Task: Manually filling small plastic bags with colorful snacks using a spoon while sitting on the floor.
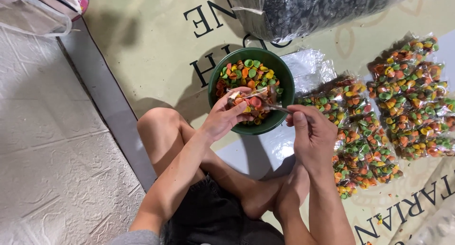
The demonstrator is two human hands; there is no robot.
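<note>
**Two hands fill a little bag over a green bowl**

At the far left, at about 9 o'clock, there is a pale floor (52, 145) with bumpy squares. Up at 11 o'clock a clear plastic bag (33, 15) lies in the corner.

Next comes the person, who sits at 6 o'clock with legs crossed. One bare knee (159, 126) points up toward 10 o'clock. The person wears dark shorts (213, 216).

The left hand (225, 117) is near the middle, just over the near edge of the green bowl (284, 81). Its fingers are curled around a small clear bag (249, 97) and hold it tight. The small bag has a few bright round snacks in it and it sits right above the bowl.

The bowl is at 12 o'clock from the hands. It is full of colourful snacks (249, 72) in green, orange, yellow and red.

The right hand (310, 133) is just right of the bowl, at about 3 o'clock from the left hand. Its fingers are pinched shut on a thin spoon handle (277, 107). The handle points at 9 o'clock toward the small bag. The spoon's end is hard to see.

At 1 o'clock a big bag of dark things (308, 8) lies on the mat (147, 50). An empty clear wrapper (308, 69) lies beside the bowl.

On the right, from 2 to 4 o'clock, many filled snack packs (379, 122) lie close together in rows on the mat.
</note>
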